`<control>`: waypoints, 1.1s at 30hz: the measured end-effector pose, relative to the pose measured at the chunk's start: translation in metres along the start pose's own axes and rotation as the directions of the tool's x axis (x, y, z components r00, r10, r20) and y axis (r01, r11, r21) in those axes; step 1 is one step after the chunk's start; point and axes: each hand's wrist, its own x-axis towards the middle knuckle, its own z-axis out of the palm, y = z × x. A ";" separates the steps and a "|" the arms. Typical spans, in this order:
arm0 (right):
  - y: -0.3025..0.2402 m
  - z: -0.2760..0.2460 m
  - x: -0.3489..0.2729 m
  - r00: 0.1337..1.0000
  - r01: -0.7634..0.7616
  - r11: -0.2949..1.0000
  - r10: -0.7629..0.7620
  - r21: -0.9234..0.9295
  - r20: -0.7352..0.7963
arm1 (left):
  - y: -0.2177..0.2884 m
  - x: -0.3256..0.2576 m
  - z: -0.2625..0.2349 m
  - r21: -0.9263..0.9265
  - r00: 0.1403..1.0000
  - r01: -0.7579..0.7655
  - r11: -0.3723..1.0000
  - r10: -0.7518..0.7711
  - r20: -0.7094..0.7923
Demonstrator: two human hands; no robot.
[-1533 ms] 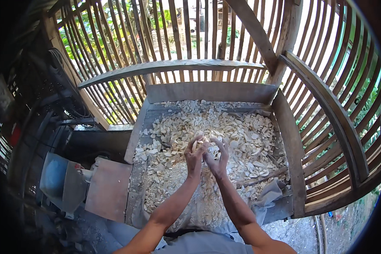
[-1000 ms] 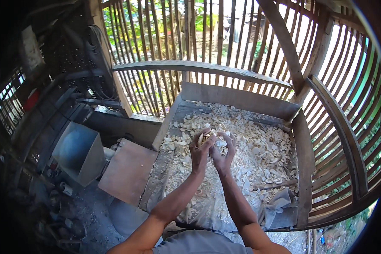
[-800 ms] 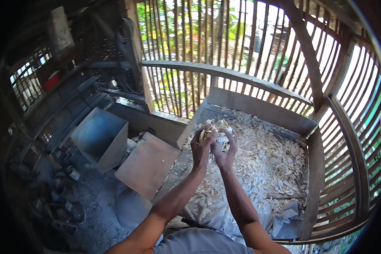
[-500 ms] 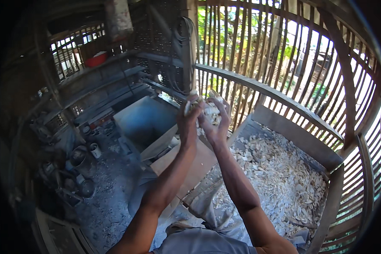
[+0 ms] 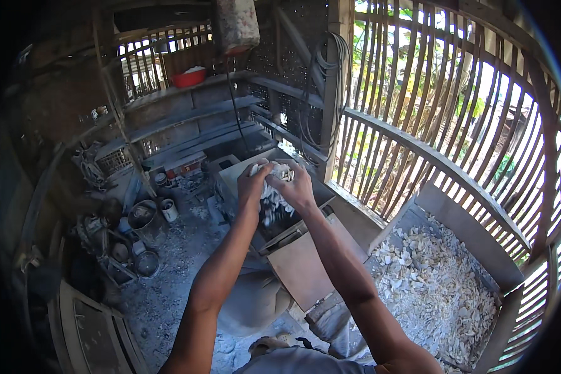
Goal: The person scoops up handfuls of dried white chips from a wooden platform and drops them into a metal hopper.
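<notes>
My left hand [image 5: 253, 184] and my right hand [image 5: 298, 189] are cupped together, fingers curled round a handful of whitish dried chips [image 5: 272, 201]. Below my palms some chips are dropping, blurred, into the dark opening of a box-like wooden hopper [image 5: 235, 176]. Both hands are above this opening and appear clear of its rim. A large heap of the same chips [image 5: 427, 280] lies in a boarded bin to the right. How many chips remain between my palms is partly hidden by my fingers.
A flat tan board [image 5: 310, 269] lies between hopper and heap. Buckets [image 5: 148, 219] and a white can [image 5: 169, 210] stand on the dusty floor at left. A red basin [image 5: 189, 77] rests on a far ledge. Slatted walls [image 5: 411, 87] enclose the right side.
My hands have swung left with the chips, from near the bin's far corner to above the hopper. Chips now fall from between them. The view has turned left.
</notes>
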 end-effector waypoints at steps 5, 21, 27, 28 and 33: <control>-0.003 -0.001 -0.001 0.997 -0.010 1.000 0.012 -0.024 0.073 | -0.011 0.017 -0.023 0.192 0.996 -0.076 0.978 0.066 0.058; 0.001 -0.009 -0.004 0.999 0.001 1.000 -0.002 0.024 0.032 | -0.006 0.010 -0.021 0.310 0.988 -0.154 0.938 0.148 0.045; 0.001 -0.004 -0.005 0.999 0.021 0.999 -0.022 0.047 0.039 | -0.014 0.014 -0.027 0.295 0.981 -0.192 0.936 0.180 0.069; -0.001 -0.002 -0.005 0.998 0.048 0.999 -0.049 0.023 0.034 | -0.014 0.014 -0.029 0.308 0.982 -0.191 0.932 0.178 0.069; -0.012 0.001 -0.007 0.999 0.019 0.997 -0.017 -0.076 0.035 | -0.013 0.012 -0.033 0.304 0.990 -0.134 0.943 0.115 0.081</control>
